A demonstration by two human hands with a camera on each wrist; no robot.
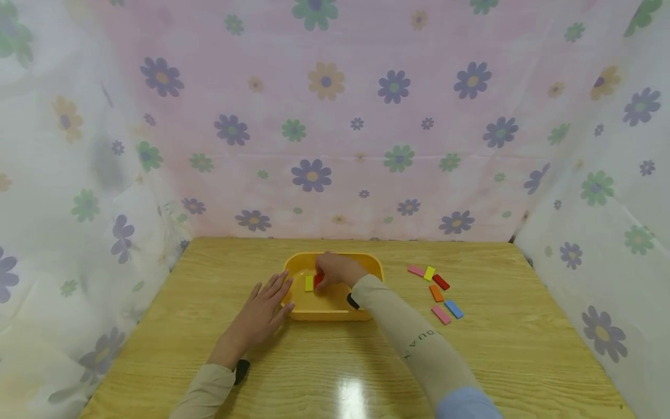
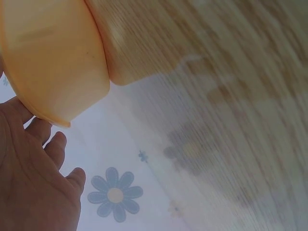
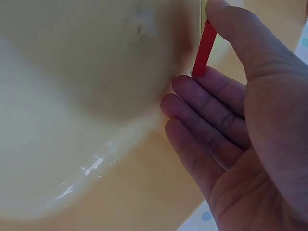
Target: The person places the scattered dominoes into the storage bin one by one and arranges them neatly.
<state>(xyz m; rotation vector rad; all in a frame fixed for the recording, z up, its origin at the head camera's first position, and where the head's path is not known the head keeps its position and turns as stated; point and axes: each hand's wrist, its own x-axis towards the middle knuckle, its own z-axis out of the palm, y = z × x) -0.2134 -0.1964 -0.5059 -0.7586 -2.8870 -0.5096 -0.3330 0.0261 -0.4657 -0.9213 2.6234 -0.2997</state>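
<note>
A yellow tray (image 1: 366, 263) sits mid-table. My right hand (image 1: 335, 270) reaches into it and pinches a thin red block (image 3: 204, 49) between thumb and fingers, just over the tray floor (image 3: 86, 144). In the head view the red block (image 1: 317, 280) shows beside a yellow-green block (image 1: 309, 283) lying in the tray. My left hand (image 1: 264, 308) lies flat on the table with straight fingers against the tray's left rim (image 2: 53, 62); in the left wrist view the left hand (image 2: 38, 178) is just below that rim.
Several coloured blocks lie on the wooden table (image 1: 502, 361) right of the tray: pink (image 1: 416, 270), yellow-green (image 1: 429, 273), red (image 1: 441, 282), orange (image 1: 436, 293), blue (image 1: 453, 309), pink (image 1: 441, 315). Flowered cloth walls (image 1: 335, 116) close in the back and both sides.
</note>
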